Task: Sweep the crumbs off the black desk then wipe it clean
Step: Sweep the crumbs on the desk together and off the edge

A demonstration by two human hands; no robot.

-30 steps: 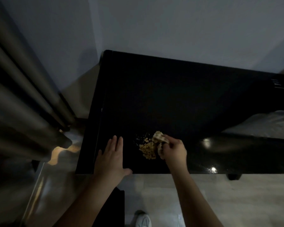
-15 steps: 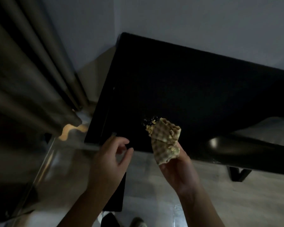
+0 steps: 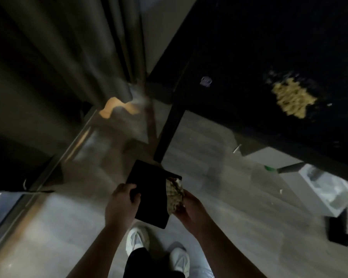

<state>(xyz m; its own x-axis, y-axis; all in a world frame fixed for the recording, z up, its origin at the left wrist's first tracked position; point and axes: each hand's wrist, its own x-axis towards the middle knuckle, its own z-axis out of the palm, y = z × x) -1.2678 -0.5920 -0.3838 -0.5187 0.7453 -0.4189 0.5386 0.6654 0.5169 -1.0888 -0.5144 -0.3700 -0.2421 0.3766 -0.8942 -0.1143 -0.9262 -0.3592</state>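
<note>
Main worry is a spill onto the floor (image 3: 219,177). My right hand (image 3: 191,209) has the waffle cloth (image 3: 174,194) bunched up right at the right edge of the black pan (image 3: 151,195) (pan, tray or bin lid, can't tell in this light). Whether the cloth carries crumbs I can't tell either. If it does & it opens outside that edge, the bits drop by my shoes (image 3: 138,240), not into the pan.

2nd risk: the pan is held from one side only, w/ my left hand (image 3: 123,201) on its left edge. It could tip & dump whatever lands on it.

3rd: most of the crumbs (image 3: 291,97) sit in a heap on the black counter (image 3: 249,47), up & to the right, near the front edge but not at it. A careless sweep w/o the pan under that edge prob. sends them down, some maybe into the white box (image 3: 319,189) below. Loose specks round the heap are easy to miss, since the frame is dim & blurred. I'd judge the sweep far from done & the wipe not begun.

Pose: both forearms reach fwd from the bottom of the view. The hands are low over the floor, well apart from the heap. The left hand's fingers curl over the pan's left edge, gripping it. The right hand's fingers close round the cloth's lower end, & the cloth's upper end pokes out over the pan's right corner.
</note>
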